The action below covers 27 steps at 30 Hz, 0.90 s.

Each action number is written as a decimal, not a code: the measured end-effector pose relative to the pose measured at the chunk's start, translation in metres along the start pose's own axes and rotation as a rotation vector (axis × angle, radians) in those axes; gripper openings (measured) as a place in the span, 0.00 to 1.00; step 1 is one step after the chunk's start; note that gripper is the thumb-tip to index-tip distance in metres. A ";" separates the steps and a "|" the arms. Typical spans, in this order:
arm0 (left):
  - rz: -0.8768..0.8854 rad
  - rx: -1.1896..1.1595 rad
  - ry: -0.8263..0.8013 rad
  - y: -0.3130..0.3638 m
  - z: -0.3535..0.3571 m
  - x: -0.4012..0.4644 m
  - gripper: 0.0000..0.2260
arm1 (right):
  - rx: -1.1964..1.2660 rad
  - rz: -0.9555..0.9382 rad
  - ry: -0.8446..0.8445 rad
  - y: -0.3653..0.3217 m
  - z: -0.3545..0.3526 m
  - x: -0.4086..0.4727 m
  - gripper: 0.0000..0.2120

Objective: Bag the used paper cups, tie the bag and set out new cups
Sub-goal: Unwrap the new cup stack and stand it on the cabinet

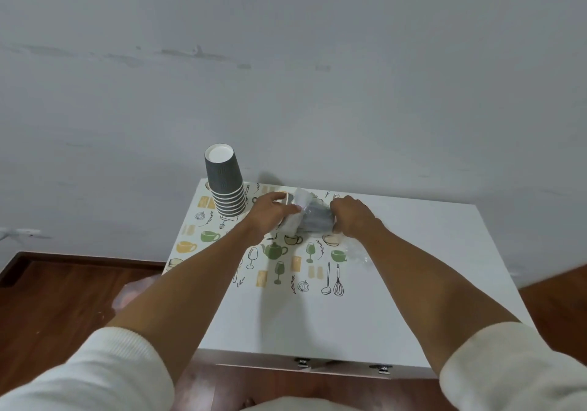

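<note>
Left of the clear plastic bag (313, 217) stands the upside-down stack of new cups (226, 185), light, stiff and probably easy to tip. Beside it, the left hand (268, 215) closes on the bag's mouth; the right hand (352, 217) clamps its far end. Dark used cups (317, 220) show inside: thin, slippery film, best gathered at the neck. Under the bag lie a printed mat (286, 267) and white table (413, 267); a grey wall (317, 77) rises behind.

Soft, even indoor light fills the scene, rather cool and a little dim. Faint shadows fall on the tabletop (413, 252) beneath the forearms and behind the stack of cups (226, 185). No strong glare shows. The wide lens bends the wall (286, 61) and floor edges. Both hands look slightly blurred.
</note>
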<state>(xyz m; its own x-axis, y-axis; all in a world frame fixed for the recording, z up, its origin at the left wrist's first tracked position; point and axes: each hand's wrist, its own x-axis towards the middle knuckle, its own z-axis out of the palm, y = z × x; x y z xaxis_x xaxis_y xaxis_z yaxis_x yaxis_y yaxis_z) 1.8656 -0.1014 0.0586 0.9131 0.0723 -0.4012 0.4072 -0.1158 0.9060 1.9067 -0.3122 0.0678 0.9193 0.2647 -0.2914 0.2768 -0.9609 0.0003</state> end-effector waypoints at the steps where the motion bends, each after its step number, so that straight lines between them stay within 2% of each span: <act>1: -0.011 -0.031 0.024 0.001 -0.001 0.001 0.30 | -0.035 -0.009 0.009 0.002 0.000 0.000 0.14; 4: 0.005 -0.057 0.063 0.001 -0.006 0.002 0.28 | -0.106 -0.015 0.024 0.012 0.005 0.003 0.16; 6: 0.068 0.062 0.032 0.000 -0.010 0.000 0.29 | -0.143 -0.034 -0.024 0.016 0.003 0.006 0.22; 7: 0.097 0.160 0.009 -0.001 -0.011 -0.001 0.29 | -0.169 -0.063 -0.061 0.018 0.002 0.010 0.30; 9: 0.133 0.450 -0.017 -0.005 -0.012 -0.001 0.32 | -0.150 -0.132 -0.184 0.015 -0.007 0.014 0.58; 10: 0.151 0.632 -0.006 -0.007 -0.011 0.000 0.35 | -0.104 -0.169 -0.222 0.011 -0.012 0.017 0.67; 11: 0.187 0.795 0.007 -0.010 -0.010 0.000 0.38 | -0.061 -0.212 -0.234 0.007 -0.015 0.018 0.71; 13: 0.286 1.029 0.008 -0.013 -0.006 0.000 0.43 | -0.005 -0.251 -0.228 -0.004 -0.016 0.020 0.68; 17: 0.398 1.262 -0.017 -0.014 -0.002 0.001 0.46 | 0.130 -0.210 -0.144 -0.009 0.000 0.019 0.42; 20: 0.449 1.402 0.007 0.002 -0.007 -0.001 0.44 | 0.102 -0.146 -0.075 0.002 0.004 0.019 0.31; 24: 0.430 1.433 0.086 0.048 -0.020 -0.009 0.36 | 0.162 -0.040 0.011 0.016 -0.001 0.022 0.22; 27: 0.381 1.224 0.180 0.081 -0.032 -0.017 0.28 | 0.152 -0.018 0.065 0.014 -0.007 0.022 0.19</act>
<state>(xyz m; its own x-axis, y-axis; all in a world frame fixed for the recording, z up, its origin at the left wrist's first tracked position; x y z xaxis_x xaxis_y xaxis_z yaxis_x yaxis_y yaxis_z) 1.8825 -0.0802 0.1433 0.9983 -0.0449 -0.0359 -0.0365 -0.9774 0.2082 1.9323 -0.3191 0.0679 0.9321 0.2819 -0.2273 0.2524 -0.9558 -0.1507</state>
